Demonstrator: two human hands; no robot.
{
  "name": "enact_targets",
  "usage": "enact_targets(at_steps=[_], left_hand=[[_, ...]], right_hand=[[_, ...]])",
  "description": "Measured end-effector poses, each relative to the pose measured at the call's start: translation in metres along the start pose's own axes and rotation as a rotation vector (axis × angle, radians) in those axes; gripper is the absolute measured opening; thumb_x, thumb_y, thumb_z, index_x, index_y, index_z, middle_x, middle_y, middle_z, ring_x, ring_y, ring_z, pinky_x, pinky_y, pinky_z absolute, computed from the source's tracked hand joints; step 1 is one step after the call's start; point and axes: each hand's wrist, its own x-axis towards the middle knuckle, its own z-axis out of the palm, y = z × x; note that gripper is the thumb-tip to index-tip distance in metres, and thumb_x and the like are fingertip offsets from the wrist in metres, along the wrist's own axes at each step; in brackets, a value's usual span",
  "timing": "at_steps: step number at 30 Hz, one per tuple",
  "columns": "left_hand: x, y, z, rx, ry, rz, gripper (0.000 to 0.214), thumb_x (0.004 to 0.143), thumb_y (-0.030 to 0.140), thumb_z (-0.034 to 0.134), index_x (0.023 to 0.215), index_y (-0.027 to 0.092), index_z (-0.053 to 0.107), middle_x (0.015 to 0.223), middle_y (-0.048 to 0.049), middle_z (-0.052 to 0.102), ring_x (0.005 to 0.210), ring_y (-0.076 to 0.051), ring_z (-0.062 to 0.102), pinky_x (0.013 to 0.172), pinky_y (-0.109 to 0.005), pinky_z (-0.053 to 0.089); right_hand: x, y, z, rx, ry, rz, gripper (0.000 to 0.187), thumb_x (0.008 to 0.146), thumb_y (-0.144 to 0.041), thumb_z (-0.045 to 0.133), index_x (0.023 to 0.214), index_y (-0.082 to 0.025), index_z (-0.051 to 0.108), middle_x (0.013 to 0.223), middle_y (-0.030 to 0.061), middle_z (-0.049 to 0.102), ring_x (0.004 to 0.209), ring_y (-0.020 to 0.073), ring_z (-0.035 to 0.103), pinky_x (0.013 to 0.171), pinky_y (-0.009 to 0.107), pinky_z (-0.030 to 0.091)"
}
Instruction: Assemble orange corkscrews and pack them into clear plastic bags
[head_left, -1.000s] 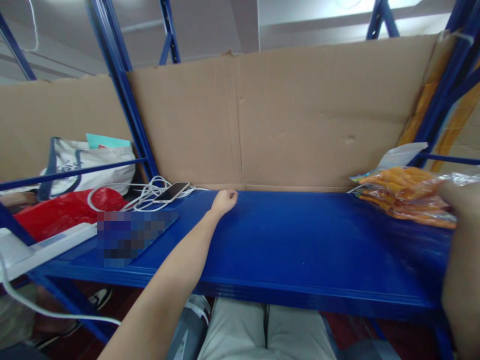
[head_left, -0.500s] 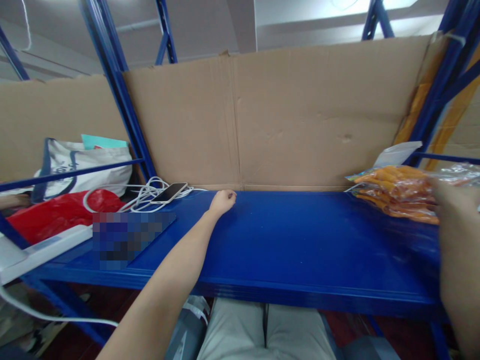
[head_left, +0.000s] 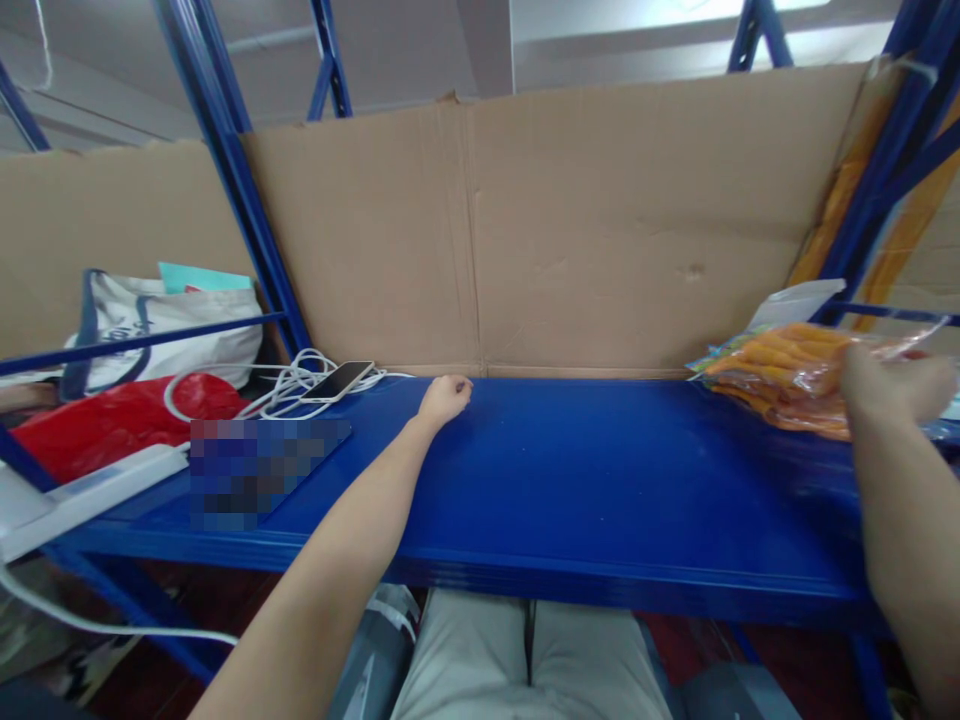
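Observation:
My left hand (head_left: 446, 401) rests on the blue shelf top (head_left: 570, 480) near its back edge, fingers curled into a loose fist with nothing visible in it. At the right end, my right hand (head_left: 896, 385) is at a pile of clear plastic bags with orange contents (head_left: 787, 370). Its fingers are bent around clear plastic, partly hidden behind the hand and slightly blurred. What the orange contents are, I cannot tell.
A cardboard panel (head_left: 600, 220) closes the back between blue posts. On the left lie a phone (head_left: 341, 381), white cables (head_left: 289, 385), a red plastic bag (head_left: 112, 425), a white power strip (head_left: 97, 495) and a canvas bag (head_left: 172, 330). A white sheet (head_left: 795, 300) stands behind the orange pile.
My right hand has moved a little left, and more of it shows beside the orange pile, with clear plastic sticking up by the fingers. The left hand stays put.

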Motion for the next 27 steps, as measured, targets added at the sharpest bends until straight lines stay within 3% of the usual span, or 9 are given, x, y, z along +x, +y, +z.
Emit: enact_targets(at_steps=[1, 2, 4, 8, 13, 22, 27], left_hand=[[0.0, 0.0, 0.0, -0.003, 0.001, -0.001, 0.029, 0.084, 0.016, 0.046, 0.097, 0.014, 0.072, 0.079, -0.0064, 0.074, 0.067, -0.015, 0.069, 0.068, -0.022, 0.052], [0.0, 0.0, 0.0, -0.007, 0.002, 0.0, 0.028, 0.084, 0.016, 0.046, 0.096, 0.014, 0.072, 0.079, -0.0064, 0.074, 0.067, -0.015, 0.069, 0.068, -0.022, 0.052], [0.0, -0.001, 0.001, -0.01, 0.005, 0.007, 0.028, 0.084, 0.016, 0.046, 0.096, 0.014, 0.072, 0.078, -0.0058, 0.074, 0.066, -0.015, 0.069, 0.067, -0.021, 0.052], [0.0, -0.001, 0.001, -0.004, 0.004, 0.015, 0.028, 0.083, 0.016, 0.047, 0.094, 0.014, 0.072, 0.076, -0.0054, 0.074, 0.064, -0.014, 0.068, 0.066, -0.021, 0.051], [0.0, -0.001, 0.001, -0.013, 0.001, 0.014, 0.028, 0.083, 0.016, 0.047, 0.093, 0.013, 0.072, 0.075, -0.0057, 0.073, 0.062, -0.014, 0.068, 0.065, -0.021, 0.051], [0.002, -0.002, 0.002, 0.0, 0.001, 0.013, 0.029, 0.082, 0.017, 0.047, 0.095, 0.014, 0.072, 0.071, -0.0035, 0.072, 0.062, -0.014, 0.067, 0.065, -0.02, 0.052], [0.001, -0.001, 0.002, -0.001, 0.001, 0.007, 0.029, 0.081, 0.016, 0.047, 0.095, 0.014, 0.072, 0.073, -0.0039, 0.073, 0.063, -0.014, 0.068, 0.066, -0.02, 0.052]], right_hand=[[-0.005, -0.011, -0.005, -0.028, 0.057, 0.199, 0.05, 0.07, -0.038, 0.052, 0.109, -0.008, 0.063, 0.095, 0.031, 0.063, 0.092, 0.0457, 0.062, 0.072, 0.062, 0.044], [-0.01, -0.022, -0.011, -0.031, 0.086, 0.288, 0.049, 0.066, -0.035, 0.057, 0.107, -0.009, 0.064, 0.098, 0.03, 0.064, 0.096, 0.0452, 0.061, 0.076, 0.061, 0.045], [-0.018, -0.042, -0.022, -0.032, 0.071, 0.327, 0.051, 0.062, -0.029, 0.06, 0.109, -0.009, 0.065, 0.105, 0.0291, 0.065, 0.102, 0.0455, 0.06, 0.083, 0.061, 0.044], [-0.027, -0.064, -0.041, -0.057, -0.04, 0.273, 0.056, 0.066, -0.028, 0.058, 0.116, -0.004, 0.064, 0.11, 0.0297, 0.064, 0.105, 0.0442, 0.059, 0.087, 0.057, 0.044], [-0.031, -0.069, -0.048, -0.087, -0.102, 0.239, 0.052, 0.068, -0.026, 0.059, 0.112, 0.0, 0.066, 0.106, 0.0326, 0.064, 0.102, 0.0448, 0.061, 0.086, 0.057, 0.045], [-0.017, -0.041, -0.016, -0.094, -0.06, 0.045, 0.032, 0.072, -0.034, 0.053, 0.086, -0.012, 0.07, 0.091, 0.0239, 0.063, 0.094, 0.0402, 0.059, 0.08, 0.059, 0.043], [-0.023, -0.045, -0.012, -0.211, -0.044, -0.054, 0.036, 0.08, -0.04, 0.047, 0.074, -0.014, 0.071, 0.096, 0.0223, 0.062, 0.102, 0.0402, 0.052, 0.081, 0.062, 0.034]])
